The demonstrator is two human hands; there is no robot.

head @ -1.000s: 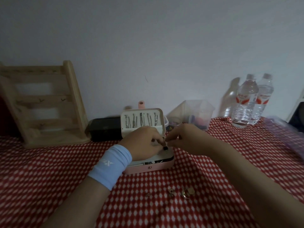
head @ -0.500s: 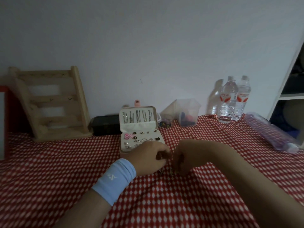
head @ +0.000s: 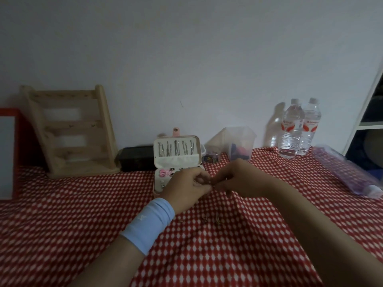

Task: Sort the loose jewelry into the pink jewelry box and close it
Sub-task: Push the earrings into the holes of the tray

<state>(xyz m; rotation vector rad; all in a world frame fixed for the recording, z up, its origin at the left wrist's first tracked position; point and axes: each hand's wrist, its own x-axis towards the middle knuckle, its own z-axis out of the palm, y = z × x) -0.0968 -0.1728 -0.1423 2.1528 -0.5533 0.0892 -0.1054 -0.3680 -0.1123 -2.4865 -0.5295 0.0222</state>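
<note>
The rounded, rectangular pink box (head: pixel 178 159) stands open on the checked cloth (head: pixel 83 214), its long axis left to right. Its padded lid is upright and faces the person, with thin metal pieces in a row. In front of the box, the left hand (head: pixel 186 189) and right hand (head: pixel 236 179) meet, curled fingertips pinching a tiny piece (head: pixel 210 182). Small gold bits (head: pixel 217 220) lie nearer.

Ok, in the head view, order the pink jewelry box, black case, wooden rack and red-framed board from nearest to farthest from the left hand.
1. Pink jewelry box, right beside the left hand.
2. Black case, behind and left of the box.
3. Wooden rack, farther left against the wall.
4. Red-framed board, at the far left edge.
</note>
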